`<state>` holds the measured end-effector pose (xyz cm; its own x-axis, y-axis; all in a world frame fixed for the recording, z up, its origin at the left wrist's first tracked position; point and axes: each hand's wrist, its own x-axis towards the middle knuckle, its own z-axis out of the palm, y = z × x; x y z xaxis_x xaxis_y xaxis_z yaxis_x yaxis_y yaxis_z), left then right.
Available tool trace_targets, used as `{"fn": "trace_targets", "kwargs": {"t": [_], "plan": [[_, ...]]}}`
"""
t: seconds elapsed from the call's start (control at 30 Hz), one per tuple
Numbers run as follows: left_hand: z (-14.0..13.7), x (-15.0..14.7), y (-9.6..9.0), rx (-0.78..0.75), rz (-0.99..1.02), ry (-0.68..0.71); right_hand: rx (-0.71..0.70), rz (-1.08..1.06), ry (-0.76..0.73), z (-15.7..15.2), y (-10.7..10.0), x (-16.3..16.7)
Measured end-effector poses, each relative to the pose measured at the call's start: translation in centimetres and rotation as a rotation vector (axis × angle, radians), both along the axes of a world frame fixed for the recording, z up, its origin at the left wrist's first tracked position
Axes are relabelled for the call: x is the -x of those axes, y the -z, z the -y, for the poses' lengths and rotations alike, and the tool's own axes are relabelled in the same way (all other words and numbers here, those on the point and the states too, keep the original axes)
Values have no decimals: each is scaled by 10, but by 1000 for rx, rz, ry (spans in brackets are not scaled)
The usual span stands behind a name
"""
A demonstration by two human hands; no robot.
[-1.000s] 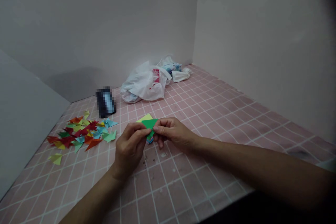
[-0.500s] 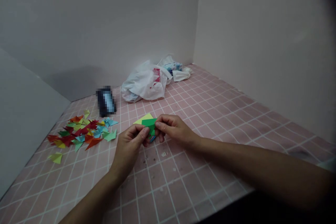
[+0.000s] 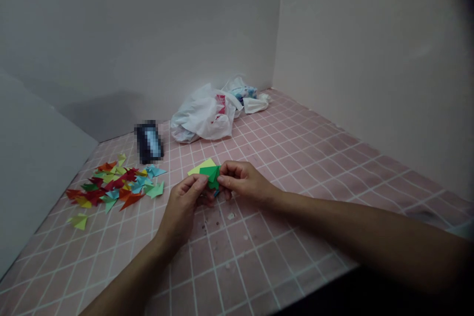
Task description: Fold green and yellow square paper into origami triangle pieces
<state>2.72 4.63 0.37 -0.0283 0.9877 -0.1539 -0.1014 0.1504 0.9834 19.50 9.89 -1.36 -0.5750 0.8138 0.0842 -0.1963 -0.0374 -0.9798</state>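
Note:
A small piece of folded green paper [image 3: 210, 173] is held up between both hands over the table. My left hand [image 3: 188, 192] pinches its left side between thumb and fingers. On the other side, my right hand [image 3: 239, 180] grips the right edge with thumb and forefinger. Behind the green piece lies yellow paper [image 3: 200, 165], partly covered by it. A bit of blue shows below, mostly hidden by the fingers. Left of my left hand is a loose pile of folded paper pieces [image 3: 118, 180] in red, orange, yellow, green and blue.
A pixelated dark object [image 3: 149, 142] stands behind the pile. White plastic bags [image 3: 203, 113] and a blue-patterned packet [image 3: 242, 92] lie near the back wall. The pink checked tabletop [image 3: 296, 158] meets walls at left, back and right; its front edge is at lower right.
The green paper has turned slightly and now shows pointed folds. My left fingers have shifted on it; my right hand keeps its pinch.

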Motion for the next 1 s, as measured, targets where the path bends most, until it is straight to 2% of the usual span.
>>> {"fn": "trace_targets", "kwargs": {"t": [0.47, 0.7, 1.0], "plan": [[0, 1, -1, -40, -90, 2, 29, 28, 16, 2, -2, 0], [-1, 1, -1, -12, -104, 48, 4, 37, -25, 1, 0, 0], [0, 1, -2, -32, -182, 113, 53, -35, -60, 1, -4, -3]]}}
